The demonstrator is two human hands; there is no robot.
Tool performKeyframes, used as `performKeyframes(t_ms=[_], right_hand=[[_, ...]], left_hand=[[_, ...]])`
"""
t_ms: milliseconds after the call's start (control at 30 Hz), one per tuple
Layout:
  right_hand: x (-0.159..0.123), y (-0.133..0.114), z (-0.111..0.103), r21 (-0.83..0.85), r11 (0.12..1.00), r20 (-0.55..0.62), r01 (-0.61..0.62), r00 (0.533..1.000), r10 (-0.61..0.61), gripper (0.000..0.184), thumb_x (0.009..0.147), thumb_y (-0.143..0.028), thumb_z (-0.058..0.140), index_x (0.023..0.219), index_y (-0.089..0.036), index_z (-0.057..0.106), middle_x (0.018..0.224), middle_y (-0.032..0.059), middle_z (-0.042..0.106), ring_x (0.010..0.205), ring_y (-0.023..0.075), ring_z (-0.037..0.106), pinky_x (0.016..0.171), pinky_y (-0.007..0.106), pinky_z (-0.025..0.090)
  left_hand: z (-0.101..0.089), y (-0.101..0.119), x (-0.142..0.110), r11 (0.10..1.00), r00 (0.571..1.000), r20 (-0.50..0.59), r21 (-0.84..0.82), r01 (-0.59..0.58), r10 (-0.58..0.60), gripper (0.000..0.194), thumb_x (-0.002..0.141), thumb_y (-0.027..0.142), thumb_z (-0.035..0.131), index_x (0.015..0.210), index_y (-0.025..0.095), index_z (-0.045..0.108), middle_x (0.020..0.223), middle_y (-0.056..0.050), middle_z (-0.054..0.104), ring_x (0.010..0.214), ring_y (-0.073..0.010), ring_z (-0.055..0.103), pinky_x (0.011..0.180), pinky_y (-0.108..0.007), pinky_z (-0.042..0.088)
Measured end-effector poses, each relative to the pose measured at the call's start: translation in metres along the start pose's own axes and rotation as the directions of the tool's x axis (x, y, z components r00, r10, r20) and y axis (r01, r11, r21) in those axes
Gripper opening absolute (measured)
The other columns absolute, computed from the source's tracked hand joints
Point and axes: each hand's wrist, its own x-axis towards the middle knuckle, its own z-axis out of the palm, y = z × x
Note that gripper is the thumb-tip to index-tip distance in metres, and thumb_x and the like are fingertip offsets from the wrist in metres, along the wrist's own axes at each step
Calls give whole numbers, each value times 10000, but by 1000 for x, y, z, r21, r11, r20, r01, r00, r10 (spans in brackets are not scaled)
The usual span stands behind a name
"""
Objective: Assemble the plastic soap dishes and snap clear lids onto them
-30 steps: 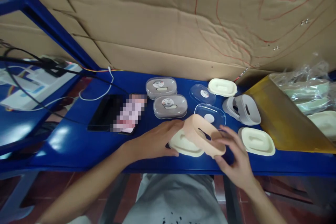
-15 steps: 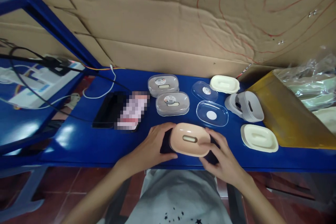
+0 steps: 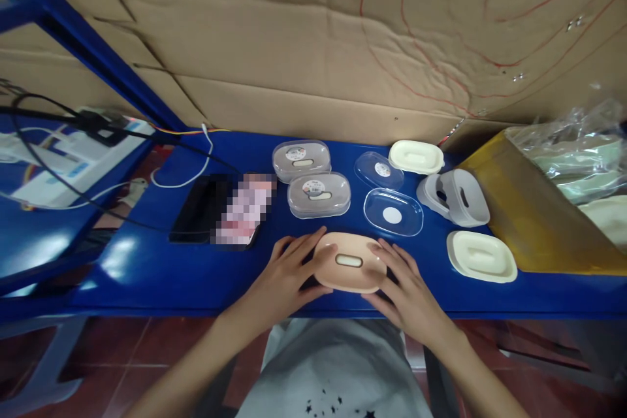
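Observation:
An orange-tan oval soap dish [image 3: 361,280], with a slot in its middle showing a cream piece beneath, sits near the table's front edge. My left hand [image 3: 294,270] grips its left end, fingers on the far side and thumb on the near side. At the right end, my right hand [image 3: 402,281] presses fingers over the rim, its thumb along the near side. Just beyond the dish lie two clear oval lids [image 3: 410,222] with round stickers. Two grey lidded soap dishes [image 3: 337,204] stand beyond my left hand.
Cream oval trays [image 3: 482,258] and grey slotted pieces [image 3: 470,199] lie to the right, beside a yellow-sided box [image 3: 548,235] holding plastic-wrapped parts. A phone [image 3: 245,209] and black case are on the left, near cables and a power strip [image 3: 83,163]. Cardboard [image 3: 255,32] walls the back.
My left hand has closed in on the dish's left end, its index finger now on the rim. My right fingers have shifted along the right end. The view has moved slightly.

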Motion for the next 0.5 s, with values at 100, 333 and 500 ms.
performKeyframes(t_ms=[100,333,500], right_hand=[[-2,0,0,-12,1000,57,-2,998,2,344,1085,-397,652,1395,-248,636,1708,151,508,1641,353,392,1241,639,473],[-15,29,-21,-32,993,-28,-114,993,113,525,1101,-366,611,1608,-284,500,1722,181,477,1608,377,441,1232,673,446],[-15,69,-43,-77,957,-85,-280,958,273,519,1097,-368,605,1604,-314,510,1729,174,458,1593,398,456,1231,681,433]], left_hand=[[-5,5,0,998,1000,-12,51,-23,23,692,1048,431,749,1648,240,461,1768,-234,336,1462,-433,529,1155,-624,429],[-5,12,5,996,995,-95,90,-11,20,450,1097,374,662,1521,245,581,1612,-188,531,1366,-389,589,1072,-558,477],[-3,13,27,982,993,-114,186,42,-21,429,1082,357,683,1478,225,582,1587,-185,576,1296,-374,638,1049,-551,468]])
